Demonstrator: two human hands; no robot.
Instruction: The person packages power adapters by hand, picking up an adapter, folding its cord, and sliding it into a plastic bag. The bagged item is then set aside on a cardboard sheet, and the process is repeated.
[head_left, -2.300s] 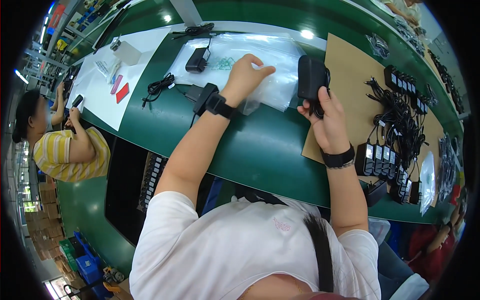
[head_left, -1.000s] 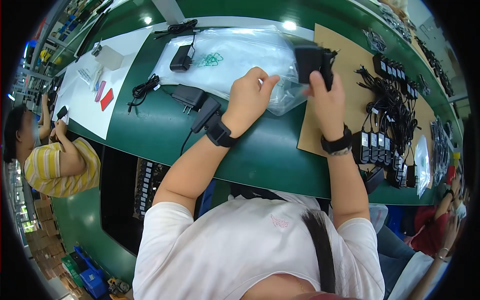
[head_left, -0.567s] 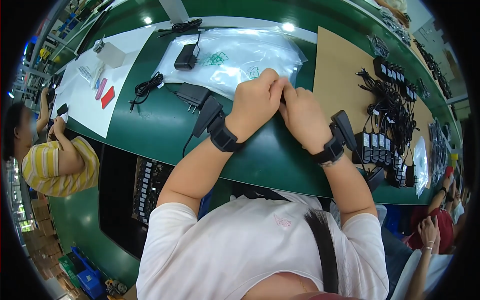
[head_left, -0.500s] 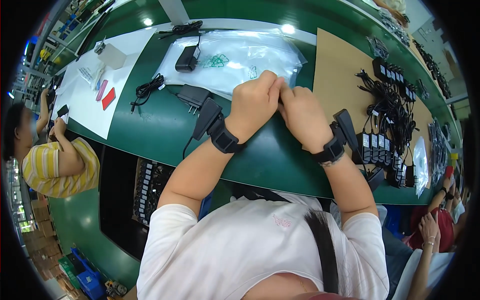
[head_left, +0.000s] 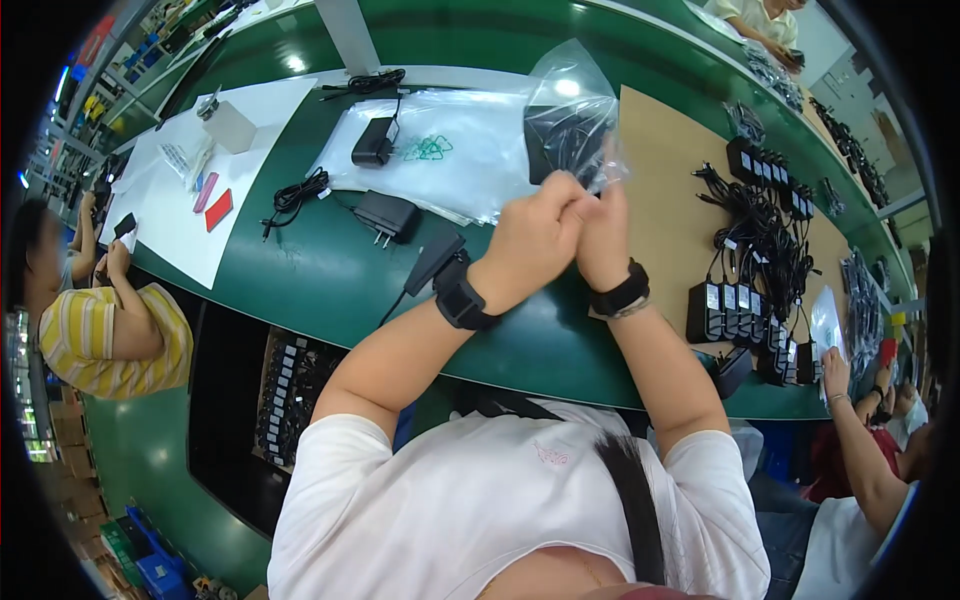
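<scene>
The black power adapter (head_left: 541, 150) was up inside a clear bag (head_left: 578, 68), its cable bunched beside it, above the far edge of the person's two hands. The stage in hand looked like bagging, with the adapter apparently in and the plastic being handled at its near edge. The left hand (head_left: 535, 230) had its thumb and fingers pinched together on that edge. The right hand (head_left: 604, 240) touched it, fingers stretched upward behind or within the plastic; blur hid whether they gripped anything. From there, the next move seemed to call for a steady hold on the edge, with the loose cable kept inside.

On the green table (head_left: 500, 345), a second adapter (head_left: 373, 142) sat on a stack of flat bags (head_left: 470, 125), and a third adapter (head_left: 387, 217) lay just nearer. To the right, a cardboard sheet (head_left: 655, 140) bore rows of adapters (head_left: 728, 310) and tangled cables (head_left: 740, 220). A co-worker in a striped shirt (head_left: 115, 335) worked at the left; another person's hand (head_left: 834, 372) showed at the right.
</scene>
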